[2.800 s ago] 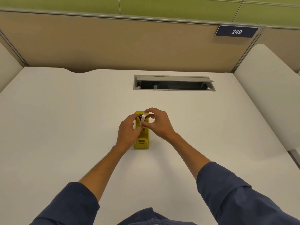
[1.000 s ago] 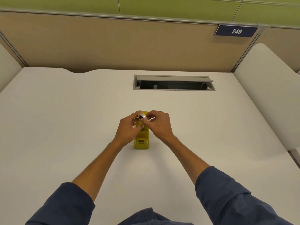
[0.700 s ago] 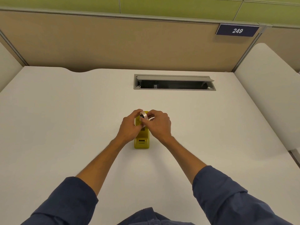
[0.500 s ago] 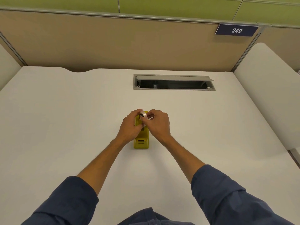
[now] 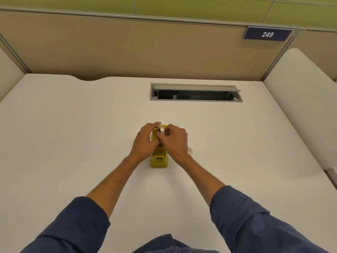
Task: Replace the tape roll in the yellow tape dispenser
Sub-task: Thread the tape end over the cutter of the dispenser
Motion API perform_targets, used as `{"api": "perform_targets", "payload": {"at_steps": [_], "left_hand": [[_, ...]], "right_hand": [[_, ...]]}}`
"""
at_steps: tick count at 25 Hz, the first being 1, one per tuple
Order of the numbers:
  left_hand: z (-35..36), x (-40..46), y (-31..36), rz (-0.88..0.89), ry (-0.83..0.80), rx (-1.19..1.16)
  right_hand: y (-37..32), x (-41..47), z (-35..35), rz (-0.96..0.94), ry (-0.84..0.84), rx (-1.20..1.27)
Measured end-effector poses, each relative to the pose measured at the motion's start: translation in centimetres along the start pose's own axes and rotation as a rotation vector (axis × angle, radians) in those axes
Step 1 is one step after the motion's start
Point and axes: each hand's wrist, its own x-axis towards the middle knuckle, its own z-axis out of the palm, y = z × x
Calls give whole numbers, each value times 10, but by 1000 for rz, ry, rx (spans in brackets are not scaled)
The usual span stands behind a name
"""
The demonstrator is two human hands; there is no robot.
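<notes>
Right hand sat at frame centre, fingers curled in, pinching the tape roll from the right side, thumb pressed to its near edge. Left hand was right beside it, fingers wrapped over the far end of the dispenser and closed against its left wall, thumb meeting the right thumb. The two hands touched over the middle of the dispenser. The roll stood on edge, white and narrow, at the top of the dispenser's far half, poking up between the fingertips; whether it was fully seated in the cradle could not be told, the hands covered that part. The dispenser, yellow, lay lengthwise on the white worktop, its near end with a small square window free of the hands. Just right of the right wrist, a faint clear ring lay flat on the worktop, half hidden by the hand. Both forearms ran down to dark blue sleeves at the bottom of the frame. Toward the upper middle, a grey cable hatch stood open in the worktop. Upper right, a dark sign reading 249 hung on the tan partition.
</notes>
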Motion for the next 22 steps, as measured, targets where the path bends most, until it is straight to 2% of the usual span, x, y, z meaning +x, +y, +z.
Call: {"api": "perform_targets", "payload": {"at_steps": [22], "left_hand": [[1,5,-17,61,-76,38]], "right_hand": [[-2,4,15,25,-33,-158]]}}
